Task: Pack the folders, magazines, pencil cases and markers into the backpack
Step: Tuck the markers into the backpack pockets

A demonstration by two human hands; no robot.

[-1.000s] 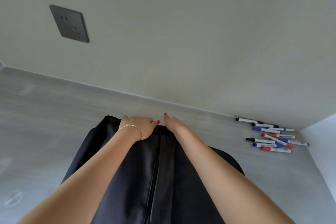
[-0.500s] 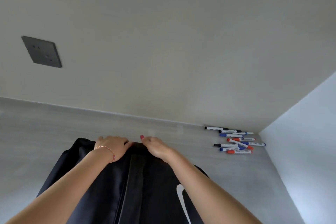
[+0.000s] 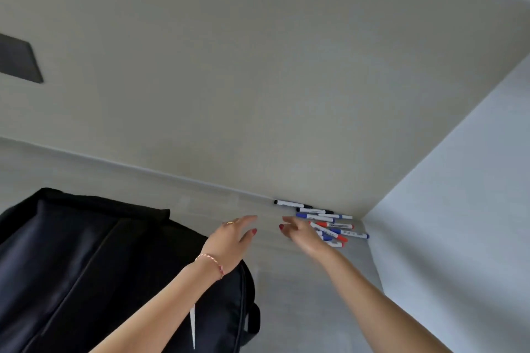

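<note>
— What are the fingers doing on your feed?

— I see the left hand [image 3: 229, 241] with its fingers spread loose and flat, holding nothing, red nails showing, a thin gold ring [image 3: 230, 222] on one finger. The right hand [image 3: 301, 233] is spread the same way, empty, its fingertips right at the near edge of the markers [image 3: 324, 222]; I cannot tell whether they touch.

— And the wrists?

— A thin braided bracelet [image 3: 210, 262], red and pale, sits on the left wrist. Both forearms are bare and cross over the lower frame.

— The markers themselves?

— Slim white plastic barrels with black, blue and red caps, lying loosely jumbled, some crossing, in the corner where the table [image 3: 301, 289] meets the two walls. The farthest black-capped one lies just beside the back wall [image 3: 258, 80].

— Where is the bag?

— The backpack [image 3: 71, 266] lies on the table to the left, well apart from the markers. It is black, smooth woven fabric with long seams and a white logo mark near the left forearm. The tabletop is pale grey with a faint streaked grain. A dark rectangular plate [image 3: 17, 61] sits on the matte beige wall at far left.
</note>
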